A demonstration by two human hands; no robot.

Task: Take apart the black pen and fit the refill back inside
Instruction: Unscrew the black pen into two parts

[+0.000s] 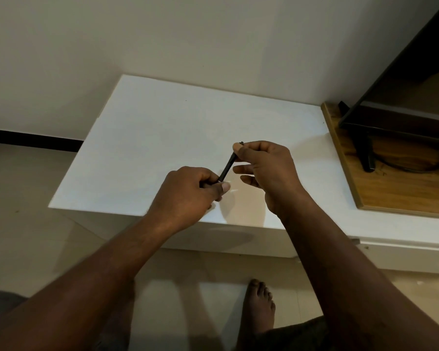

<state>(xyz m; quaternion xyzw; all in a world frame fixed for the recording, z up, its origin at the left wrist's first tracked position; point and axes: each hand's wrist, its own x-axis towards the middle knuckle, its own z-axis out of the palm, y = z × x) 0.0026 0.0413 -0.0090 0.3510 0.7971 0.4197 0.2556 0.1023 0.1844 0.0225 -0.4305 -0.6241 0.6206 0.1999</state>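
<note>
Holding the black pen (227, 167) up over the white bench (162, 127) with both hands, so it's in the air and not lying on anything. The left hand (188, 191) has its fingers curled round the lower end, and the right hand (262, 165) pinches the upper end between thumb and forefinger, with the other fingers fanned loosely underneath. The pen runs tilted between them, low on the left and high on the right, and only the short middle stretch plus a little nub at the top shows. It looks to be in one piece, with no refill or loose bits that I can spot, so I'd say this is the very start of the take-apart step: getting a grip on both ends. The next move probably calls for twisting or pulling the ends against each other, one hand holding firm while the other works. Can't tell where the joint sits, the fingers hide it. Off to the right a wooden board (390, 183) carries a black stand (366, 153), well apart from the hands.
</note>
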